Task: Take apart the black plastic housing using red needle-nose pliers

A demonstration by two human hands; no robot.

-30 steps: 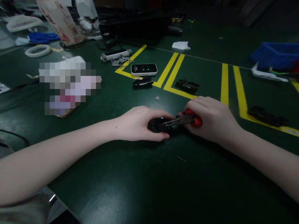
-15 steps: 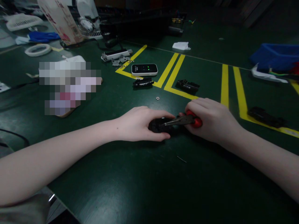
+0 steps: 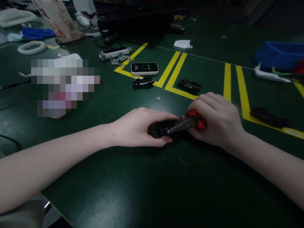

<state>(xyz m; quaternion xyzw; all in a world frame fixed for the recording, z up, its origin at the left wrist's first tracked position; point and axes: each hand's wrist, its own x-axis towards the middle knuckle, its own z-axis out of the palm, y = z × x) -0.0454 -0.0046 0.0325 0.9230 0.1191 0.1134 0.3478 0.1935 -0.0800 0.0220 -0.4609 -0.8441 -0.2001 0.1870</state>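
My left hand (image 3: 142, 128) grips a black part (image 3: 158, 129) between thumb and fingers, low over the green table (image 3: 123, 186). Red-handled long-nose pliers (image 3: 184, 124) are in my right hand (image 3: 217, 122), whose fingers wrap round the handles. The pliers' tips point left and rest on or just over the black part; exact contact is too dark to tell. Behind my hands lies a small metal washer (image 3: 158, 98). A thin wire piece (image 3: 182, 161) is on the table nearer to me.
Beyond my hands lie a black part (image 3: 143, 83), another black part (image 3: 189, 85) and a white-edged device (image 3: 144, 68) with green lights. At right are a third black part (image 3: 269, 117) and a blue bin (image 3: 277, 55). A pixelated object (image 3: 64, 87) lies left.
The pliers' handles have turned slightly, and my right hand's knuckles sit a little higher. Both hands still hold the same things. The whole view has shifted slightly.
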